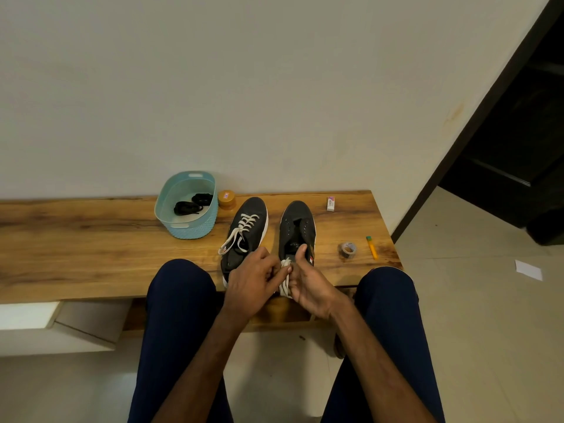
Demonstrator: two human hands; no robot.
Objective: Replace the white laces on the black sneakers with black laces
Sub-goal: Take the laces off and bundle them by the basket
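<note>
Both hands meet over the heel of the bare sneaker (297, 222). The left hand (254, 277) pinches the pulled lace (286, 274), and the right hand (311, 286), thumb raised, holds it coiled at its fingers, probably to bundle it tidily. The laced sneaker (250, 215) waits beside it on the bench (91, 239). The black laces (192, 204) lie in the basket (186, 232), near enough to reach.
</note>
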